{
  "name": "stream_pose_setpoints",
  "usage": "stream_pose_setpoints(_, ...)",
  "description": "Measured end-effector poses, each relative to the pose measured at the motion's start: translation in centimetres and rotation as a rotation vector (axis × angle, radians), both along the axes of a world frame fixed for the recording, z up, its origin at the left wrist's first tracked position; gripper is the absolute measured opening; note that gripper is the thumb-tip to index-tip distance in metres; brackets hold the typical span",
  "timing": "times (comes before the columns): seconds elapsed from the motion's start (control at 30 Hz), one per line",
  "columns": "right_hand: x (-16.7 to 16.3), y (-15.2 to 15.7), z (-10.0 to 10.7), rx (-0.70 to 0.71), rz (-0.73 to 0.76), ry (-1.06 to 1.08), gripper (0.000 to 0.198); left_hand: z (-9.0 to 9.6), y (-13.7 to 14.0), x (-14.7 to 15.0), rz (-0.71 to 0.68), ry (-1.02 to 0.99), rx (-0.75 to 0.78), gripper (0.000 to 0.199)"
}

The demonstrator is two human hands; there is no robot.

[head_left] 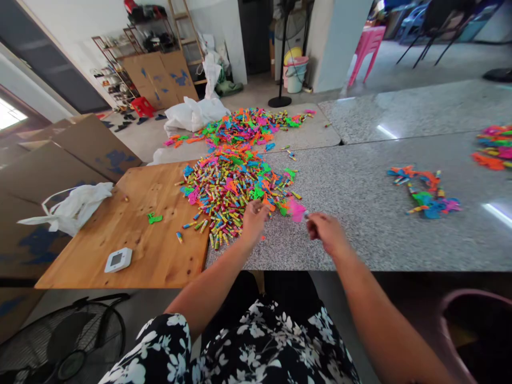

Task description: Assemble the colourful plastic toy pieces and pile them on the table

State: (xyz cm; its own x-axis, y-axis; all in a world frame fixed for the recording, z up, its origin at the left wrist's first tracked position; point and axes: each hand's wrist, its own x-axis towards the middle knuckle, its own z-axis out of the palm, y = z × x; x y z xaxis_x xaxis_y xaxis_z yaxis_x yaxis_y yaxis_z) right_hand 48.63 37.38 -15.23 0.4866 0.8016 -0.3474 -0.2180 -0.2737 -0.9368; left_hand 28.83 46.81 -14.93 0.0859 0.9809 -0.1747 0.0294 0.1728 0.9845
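My right hand (326, 230) is closed, its fingertips pinching a small pink plastic toy gun (296, 210), blurred, with a short pale end at my fingers. To its left, my left hand (253, 220) is at the near edge of a big pile of small printed tubes (224, 198). Its fingers are curled together; what they hold, if anything, I cannot make out. Orange, green and pink toy guns are mixed among the tubes, and an orange toy gun (269, 204) lies right by the left fingertips.
Another heap of coloured toy guns (244, 127) lies behind. Toy guns joined with tubes (430, 194) form a group on the granite table (348, 176). The wooden board (160, 250) bears a white device (118, 260), a green toy gun (154, 217) and a plastic bag (80, 205).
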Motion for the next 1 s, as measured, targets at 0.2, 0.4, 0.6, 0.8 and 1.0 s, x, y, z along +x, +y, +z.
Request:
stream_pose_setpoints(0.2, 4.4, 3.2, -0.3, 0.217, -0.318, 0.048, 0.021, 1.5, 8.2, -1.1, -0.091, 0.818, 0.309, 0.047)
stream_pose_setpoints(0.4, -0.7, 7.4, -2.6, -0.096, 0.164, -0.847, 0.026, 1.0, 7.5, 0.6, -0.146, 0.899, 0.374, 0.05)
stream_pose_setpoints(0.6, -2.3, 9.7, -3.2, -0.303, 0.52, -1.049, 0.031, 0.6, 5.2, 0.3, -0.319, 0.964, 0.279, 0.041)
stream_pose_setpoints(0.8, -3.0, 10.5, -3.2, -0.357, 0.569, -1.038, 0.03, 1.2, 3.4, 0.2, -0.15, 0.848, 0.34, 0.031)
stream_pose_setpoints(1.0, -3.7, 11.6, -3.1, -0.417, 0.485, -1.067, 0.053, -1.6, 1.5, 0.9, -0.271, 0.737, 0.157, 0.04)
